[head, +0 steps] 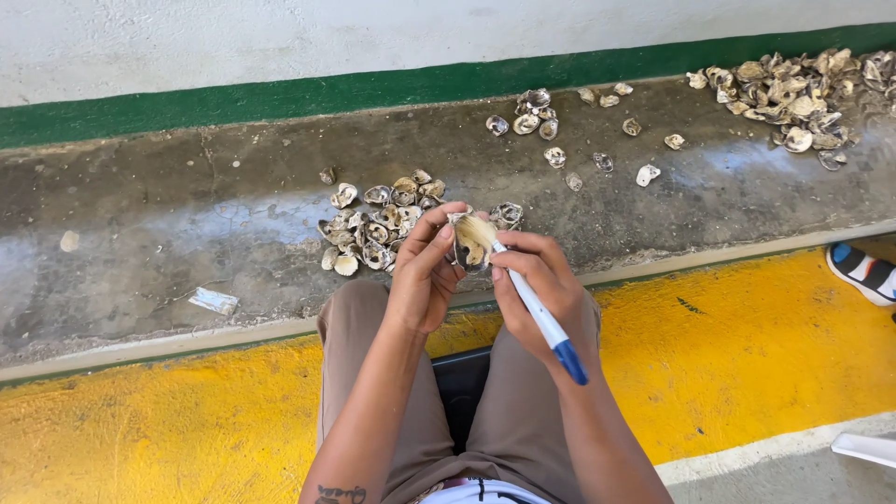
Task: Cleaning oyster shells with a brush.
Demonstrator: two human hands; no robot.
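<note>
The concrete ledge point(187, 233) runs wide beyond the fingers, wet and grey, backed by a green-banded wall point(280, 93). Nearer the body lies the yellow painted floor point(140, 420), under the knees. Far off to the right of the fingers sits a large heap of shells point(793, 93); a loose scatter of shells point(560, 140) lies beyond them, and the nearest pile of shells point(373, 229) lies just left of and beyond the left hand.

The left hand point(422, 275) has its fingers point(437, 229) closed around a single shell point(471, 250), held up off the ledge between both hands. The right hand point(541, 285) grips a brush with a white and blue handle point(546, 322), fingers wrapped near the ferrule, and its pale bristles point(476, 229) rest on the shell's upper edge.

To brush well, it seems wise to keep the shell pinched by its rim so the face stays open to the bristles, and to turn it a little between strokes. Short strokes with a light wrist would likely reach the ridges. A tight grip matters: a wet shell may slip, and its edges look sharp.
</note>
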